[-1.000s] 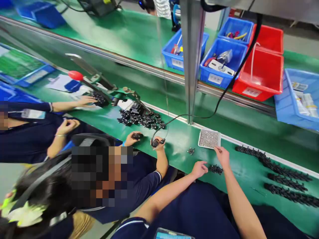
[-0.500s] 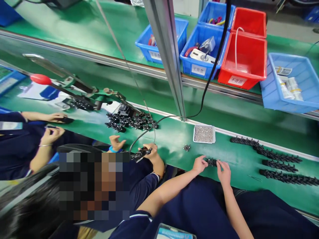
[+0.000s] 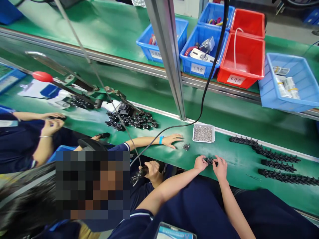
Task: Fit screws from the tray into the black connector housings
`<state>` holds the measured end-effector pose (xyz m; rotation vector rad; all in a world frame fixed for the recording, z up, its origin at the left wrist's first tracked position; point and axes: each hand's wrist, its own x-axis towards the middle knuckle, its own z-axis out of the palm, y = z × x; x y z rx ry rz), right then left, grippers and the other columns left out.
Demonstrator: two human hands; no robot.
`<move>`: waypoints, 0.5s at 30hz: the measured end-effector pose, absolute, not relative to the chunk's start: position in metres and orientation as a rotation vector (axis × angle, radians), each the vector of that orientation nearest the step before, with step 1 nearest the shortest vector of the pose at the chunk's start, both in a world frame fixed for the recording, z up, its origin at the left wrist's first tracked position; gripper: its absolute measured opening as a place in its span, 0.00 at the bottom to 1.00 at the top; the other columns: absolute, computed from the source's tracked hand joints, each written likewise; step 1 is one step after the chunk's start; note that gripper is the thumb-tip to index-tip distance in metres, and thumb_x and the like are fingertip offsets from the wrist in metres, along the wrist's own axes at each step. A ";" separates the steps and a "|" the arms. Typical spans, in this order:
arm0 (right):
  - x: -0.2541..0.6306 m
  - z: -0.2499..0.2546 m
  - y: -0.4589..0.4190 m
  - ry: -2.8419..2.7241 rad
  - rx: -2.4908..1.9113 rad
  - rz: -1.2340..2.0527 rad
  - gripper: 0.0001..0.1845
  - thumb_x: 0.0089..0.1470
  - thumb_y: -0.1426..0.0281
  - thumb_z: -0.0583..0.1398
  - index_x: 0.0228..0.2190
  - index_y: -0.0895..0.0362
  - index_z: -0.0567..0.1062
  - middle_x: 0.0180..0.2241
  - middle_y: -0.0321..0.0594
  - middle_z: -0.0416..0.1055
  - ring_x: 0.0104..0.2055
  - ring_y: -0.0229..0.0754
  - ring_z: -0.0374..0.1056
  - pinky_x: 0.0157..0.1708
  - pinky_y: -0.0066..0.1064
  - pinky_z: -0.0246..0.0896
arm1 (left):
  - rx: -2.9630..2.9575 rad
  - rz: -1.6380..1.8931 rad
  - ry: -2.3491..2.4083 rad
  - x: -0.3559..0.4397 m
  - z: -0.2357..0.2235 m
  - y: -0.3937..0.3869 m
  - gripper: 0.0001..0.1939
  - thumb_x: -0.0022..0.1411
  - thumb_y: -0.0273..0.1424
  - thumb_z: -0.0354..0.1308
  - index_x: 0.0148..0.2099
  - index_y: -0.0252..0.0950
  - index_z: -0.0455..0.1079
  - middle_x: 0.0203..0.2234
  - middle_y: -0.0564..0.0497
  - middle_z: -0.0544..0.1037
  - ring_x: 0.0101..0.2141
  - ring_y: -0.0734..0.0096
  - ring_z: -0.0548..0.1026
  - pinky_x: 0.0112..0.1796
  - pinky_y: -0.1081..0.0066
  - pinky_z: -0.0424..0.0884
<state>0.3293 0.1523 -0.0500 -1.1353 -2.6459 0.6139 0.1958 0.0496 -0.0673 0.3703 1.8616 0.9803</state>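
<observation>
A small black part with metal points (image 3: 210, 161) lies between my two hands at the front of the green bench. My left hand (image 3: 200, 163) pinches its left side, and my right hand (image 3: 220, 166) has its fingers closed on the right side. Fingertips hide some of the part. Just beyond them is a white tray (image 3: 213, 136) of tiny metal pieces. One similar black part (image 3: 186, 146) sits by itself left of the tray. A co-worker's hand with a blue wristband (image 3: 172, 140) stretches flat toward that lone part.
Rows of joined black parts (image 3: 279, 154) and thin tweezers (image 3: 253, 178) lie at right. A co-worker's other hand (image 3: 152, 171) grips a dark corded tool. Left stand a heap of black parts (image 3: 134, 120) and a red-knobbed lever press (image 3: 43, 76). Bins (image 3: 240, 59) line the shelf behind a metal post (image 3: 171, 66).
My right hand has come from the tray down to the black part. The co-worker's wristbanded hand has reached right across the bench, while the corded tool has moved lower left. The view has shifted.
</observation>
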 end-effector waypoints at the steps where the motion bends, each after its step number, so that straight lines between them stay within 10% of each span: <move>1: 0.328 -0.049 0.153 -2.662 -1.139 0.611 0.23 0.60 0.65 0.55 0.55 0.58 0.71 0.37 0.44 0.79 0.55 0.53 0.63 0.54 0.46 0.53 | 0.394 0.965 1.875 0.196 -0.068 0.050 0.25 0.48 0.24 0.67 0.51 0.32 0.73 0.29 0.51 0.81 0.32 0.67 0.79 0.39 0.70 0.73; 9: 0.320 -0.037 0.155 -2.813 -0.974 0.549 0.24 0.62 0.71 0.53 0.58 0.57 0.68 0.38 0.45 0.79 0.54 0.52 0.65 0.58 0.47 0.49 | 1.028 0.903 1.954 0.189 -0.054 0.045 0.39 0.49 0.23 0.66 0.64 0.39 0.63 0.57 0.43 0.71 0.54 0.56 0.70 0.58 0.58 0.66; 15: 0.312 -0.037 0.160 -2.839 -0.920 0.525 0.25 0.61 0.74 0.52 0.59 0.56 0.68 0.39 0.45 0.80 0.55 0.52 0.66 0.60 0.48 0.48 | 1.267 0.762 1.877 0.180 -0.051 0.052 0.39 0.56 0.20 0.58 0.68 0.38 0.53 0.55 0.42 0.73 0.56 0.56 0.69 0.62 0.54 0.59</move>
